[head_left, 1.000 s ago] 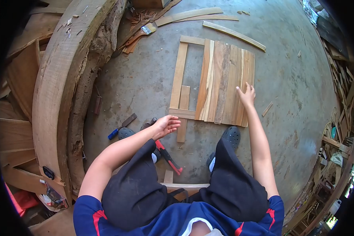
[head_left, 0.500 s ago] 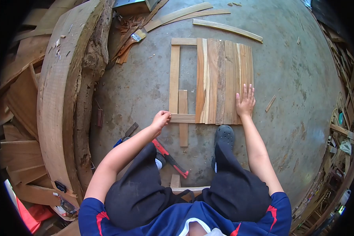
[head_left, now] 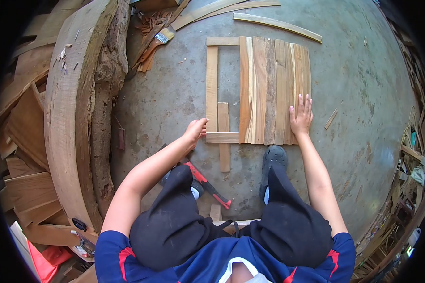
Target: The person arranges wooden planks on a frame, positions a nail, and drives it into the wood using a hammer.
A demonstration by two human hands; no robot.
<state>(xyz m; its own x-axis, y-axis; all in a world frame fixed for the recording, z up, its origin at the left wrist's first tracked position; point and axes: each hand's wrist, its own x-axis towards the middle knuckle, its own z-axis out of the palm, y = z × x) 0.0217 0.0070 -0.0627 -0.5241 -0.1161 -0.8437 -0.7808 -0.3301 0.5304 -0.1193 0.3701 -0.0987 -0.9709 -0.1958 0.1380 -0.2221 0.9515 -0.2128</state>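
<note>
A flat wooden panel of several slats (head_left: 269,89) lies on the concrete floor, over a wooden frame (head_left: 212,85) whose left part shows bare. My left hand (head_left: 194,131) is closed, its fingertips pinching the outer edge of the frame's left rail just above the near corner. Flat on the right-hand slats, near their outer edge, rests my right hand (head_left: 301,118) with its fingers stretched out. A short loose wood strip (head_left: 224,158) crosses the frame's near rail. Below my left forearm lies a hammer with a red and black handle (head_left: 205,184), its head mostly hidden.
Thick timber slabs (head_left: 73,104) line the left side. A paintbrush (head_left: 159,40) lies beside wood scraps at the upper left. Loose strips (head_left: 278,27) are beyond the panel. My shod foot (head_left: 274,162) is close to its near edge. Stacked wood (head_left: 415,160) borders the right.
My left hand has shifted from the frame's near corner slightly up along its left rail. My right hand stays flat on the slats. The view has tilted slightly.
</note>
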